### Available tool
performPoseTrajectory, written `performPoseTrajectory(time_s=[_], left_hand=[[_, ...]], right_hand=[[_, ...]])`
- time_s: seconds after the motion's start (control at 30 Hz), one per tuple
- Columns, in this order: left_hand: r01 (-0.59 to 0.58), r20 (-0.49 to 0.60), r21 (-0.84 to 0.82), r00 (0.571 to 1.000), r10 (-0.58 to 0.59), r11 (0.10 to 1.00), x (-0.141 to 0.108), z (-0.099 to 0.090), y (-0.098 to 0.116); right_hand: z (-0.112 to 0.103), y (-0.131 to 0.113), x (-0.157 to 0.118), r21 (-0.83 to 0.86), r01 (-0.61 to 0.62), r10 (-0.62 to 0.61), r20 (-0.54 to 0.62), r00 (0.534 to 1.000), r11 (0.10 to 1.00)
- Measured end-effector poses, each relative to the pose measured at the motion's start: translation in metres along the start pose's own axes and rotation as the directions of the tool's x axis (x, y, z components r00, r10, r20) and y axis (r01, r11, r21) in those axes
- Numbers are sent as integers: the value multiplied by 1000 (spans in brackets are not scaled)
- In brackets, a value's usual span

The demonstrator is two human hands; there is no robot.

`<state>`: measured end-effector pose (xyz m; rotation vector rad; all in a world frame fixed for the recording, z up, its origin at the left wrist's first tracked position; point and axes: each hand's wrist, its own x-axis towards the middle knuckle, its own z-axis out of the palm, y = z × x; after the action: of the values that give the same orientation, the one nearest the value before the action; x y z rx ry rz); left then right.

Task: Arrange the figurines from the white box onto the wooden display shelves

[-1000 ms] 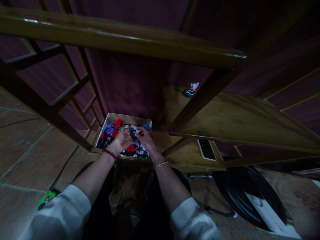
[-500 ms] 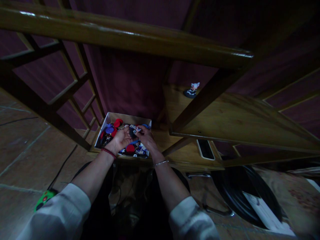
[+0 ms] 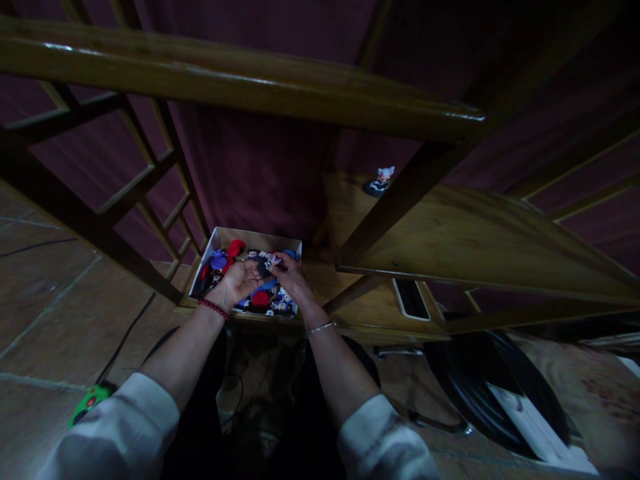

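Note:
Over a white open box [image 3: 204, 257] filled with small figurines, both hands meet around one small figurine [image 3: 265, 265] with a dark round base and a black-and-white body. My right hand [image 3: 294, 277] pinches its upper part. Palm up, my left hand [image 3: 240, 280] has its fingers at the dark base, partly under it. Inside the box lie pieces with red [image 3: 260, 298], blue and purple round bases, jumbled together. A similar figurine [image 3: 383, 181] with a pale head and dark base stands on the raised wooden shelf [image 3: 450, 227] to the right.
A phone [image 3: 411, 299] lies on the lower wooden board right of the box. A thick wooden rail [image 3: 240, 73] crosses above my hands, and a slanting post [image 3: 395, 207] stands before the shelf. A green object [image 3: 90, 403] with a cable lies on the tiled floor at left.
My left hand has shifted slightly left and its palm shows more openly. The figurine stays between the hands, almost in place. The view has moved a little.

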<state>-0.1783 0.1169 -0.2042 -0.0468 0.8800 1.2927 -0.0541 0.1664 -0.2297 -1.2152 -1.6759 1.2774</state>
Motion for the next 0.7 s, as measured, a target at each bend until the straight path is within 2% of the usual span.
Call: performPoseTrajectory(time_s=[0.33,0.53,0.7], left_hand=[[-65,89,68,994,59,996,-4,0,-3],[-60,27,151,998,56,987,-7,-1,-1],[-92,57,165,995,84,982,-4,-6,-1]], right_hand=[[-3,-4,0,-4,3,-3,-3,1000,1000],[-3,5,3,-27,11,-12,-23,1000,1000],[-4,6,3,-61,20,-21,-19,1000,998]])
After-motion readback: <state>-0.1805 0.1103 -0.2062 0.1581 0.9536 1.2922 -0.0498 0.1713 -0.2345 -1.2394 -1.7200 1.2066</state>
